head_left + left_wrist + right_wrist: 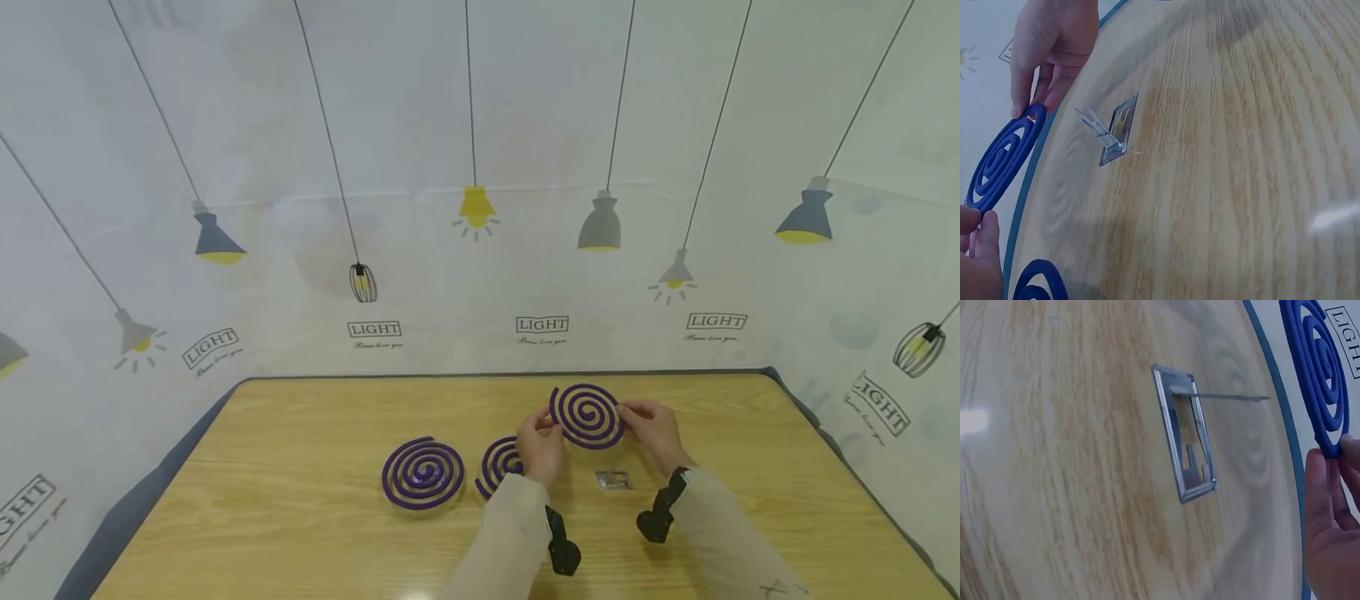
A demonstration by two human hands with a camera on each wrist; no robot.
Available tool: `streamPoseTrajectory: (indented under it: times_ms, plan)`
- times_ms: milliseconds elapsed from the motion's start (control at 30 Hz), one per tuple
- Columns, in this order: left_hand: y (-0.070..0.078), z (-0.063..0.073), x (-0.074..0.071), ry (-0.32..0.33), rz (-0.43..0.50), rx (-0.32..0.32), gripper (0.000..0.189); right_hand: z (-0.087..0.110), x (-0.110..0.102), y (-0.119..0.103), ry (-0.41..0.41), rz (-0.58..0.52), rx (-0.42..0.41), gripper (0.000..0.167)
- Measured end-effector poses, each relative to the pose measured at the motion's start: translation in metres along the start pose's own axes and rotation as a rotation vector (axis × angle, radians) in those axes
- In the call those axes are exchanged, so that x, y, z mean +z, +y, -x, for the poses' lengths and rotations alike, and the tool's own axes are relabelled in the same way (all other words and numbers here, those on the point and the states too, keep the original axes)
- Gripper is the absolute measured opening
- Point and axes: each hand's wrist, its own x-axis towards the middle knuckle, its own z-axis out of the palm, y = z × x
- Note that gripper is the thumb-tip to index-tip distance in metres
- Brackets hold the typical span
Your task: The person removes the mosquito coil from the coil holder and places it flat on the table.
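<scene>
A purple mosquito coil [588, 417], bluer in the wrist views, is held up above the table between both hands. My left hand [542, 450] pinches its left edge between thumb and fingers. The opposite edge is pinched by my right hand [654, 429], as the right wrist view also shows at the coil [1319, 375]. Below lies a small metal coil stand [1185, 434], a flat rectangular frame with one thin prong bent upward [1097, 127]. Partly hidden by the left hand, a second coil [491, 467] sits just left of it.
Farther left another purple coil [422, 473] stands slightly raised over the wooden table [300, 517]. A white printed cloth wall [420, 275] with lamp drawings encloses the table's back and sides. Black camera mounts [562, 542] stick out from both wrists.
</scene>
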Motion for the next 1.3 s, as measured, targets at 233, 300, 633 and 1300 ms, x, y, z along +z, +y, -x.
streamPoseTrajectory:
  times_ms: [233,300,633,1300]
  plan:
    - [-0.001,-0.006,0.001,-0.084,-0.063,0.028,0.037,0.022,0.002,-0.029,-0.01,0.17,0.005,0.031]
    - [-0.002,-0.007,0.002,-0.119,-0.078,0.027,0.039,0.022,0.001,-0.029,-0.013,0.186,0.017,0.03]
    - [-0.007,-0.007,0.003,-0.237,-0.096,0.009,0.043,0.018,-0.005,-0.019,-0.027,0.208,0.032,0.029]
    - [-0.014,0.006,0.012,-0.478,0.065,-0.062,0.059,0.019,-0.016,-0.005,0.008,0.205,0.065,0.027]
